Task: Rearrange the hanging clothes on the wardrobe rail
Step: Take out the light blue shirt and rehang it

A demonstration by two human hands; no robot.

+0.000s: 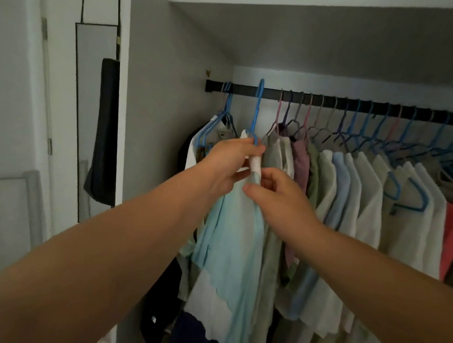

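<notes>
Crowding the rail (339, 101), shirts (357, 190) flank both hands' (229, 162) held blue hanger (256, 113).

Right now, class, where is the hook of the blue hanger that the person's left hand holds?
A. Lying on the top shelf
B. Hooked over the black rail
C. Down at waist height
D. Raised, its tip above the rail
D: the blue hanger held by the left hand has its hook tip above the black rail.
</notes>
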